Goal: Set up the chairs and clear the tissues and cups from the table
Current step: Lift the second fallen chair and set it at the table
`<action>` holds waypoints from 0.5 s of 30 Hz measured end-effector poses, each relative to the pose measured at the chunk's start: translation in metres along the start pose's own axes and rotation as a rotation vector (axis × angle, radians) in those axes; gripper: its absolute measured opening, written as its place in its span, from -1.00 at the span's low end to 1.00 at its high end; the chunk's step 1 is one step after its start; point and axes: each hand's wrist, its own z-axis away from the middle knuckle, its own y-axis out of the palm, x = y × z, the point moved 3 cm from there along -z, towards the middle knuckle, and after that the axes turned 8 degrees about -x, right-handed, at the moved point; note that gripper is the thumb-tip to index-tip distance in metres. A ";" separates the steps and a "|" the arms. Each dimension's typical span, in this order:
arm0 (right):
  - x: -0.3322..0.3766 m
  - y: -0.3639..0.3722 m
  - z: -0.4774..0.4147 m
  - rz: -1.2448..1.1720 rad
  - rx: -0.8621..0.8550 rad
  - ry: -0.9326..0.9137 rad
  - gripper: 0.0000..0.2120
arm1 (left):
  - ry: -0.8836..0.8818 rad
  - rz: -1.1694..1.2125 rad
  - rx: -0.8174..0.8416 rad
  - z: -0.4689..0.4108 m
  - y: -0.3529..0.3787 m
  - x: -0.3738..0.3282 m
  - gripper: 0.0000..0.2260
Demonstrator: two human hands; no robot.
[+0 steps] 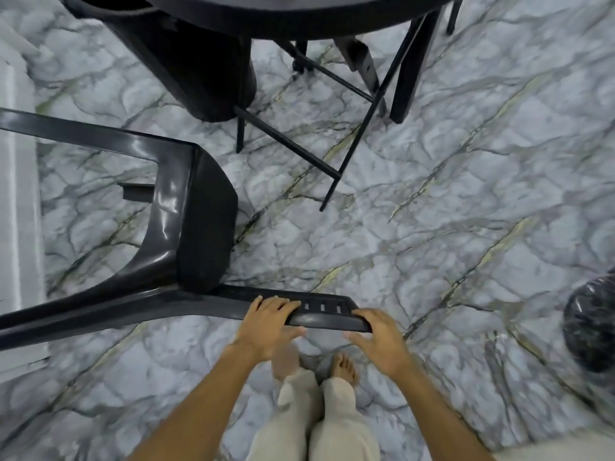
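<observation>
Fingers [283, 305] of left hand [268, 319] and right hand [377, 336] curl over the backrest rail [327, 315] of the chair [186, 207], thumbs beneath. The chair lies tipped on the floor [432, 194], legs extending left of the fingers. Far ahead, only the tabletop [299, 18] rim shows. Judgement: chair not yet upright; tissues and cups pending.

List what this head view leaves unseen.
Head view only.
1. Table top: cut off by the upper edge; what lies on it is unseen.
2. Chair legs: run past the left edge.
3. Black bag: cut by the right edge, contents hidden.
4. Left foot: blurred.
</observation>
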 end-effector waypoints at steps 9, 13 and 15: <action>0.003 -0.008 0.002 -0.059 -0.055 -0.048 -0.62 | 0.000 0.081 -0.075 0.001 -0.002 -0.009 -0.25; 0.022 -0.021 0.017 -0.067 -0.095 -0.088 -0.61 | 0.034 0.123 -0.095 0.014 -0.019 -0.024 -0.28; 0.036 -0.034 0.028 -0.070 -0.093 -0.122 -0.60 | 0.055 0.159 -0.132 0.027 -0.032 -0.035 -0.30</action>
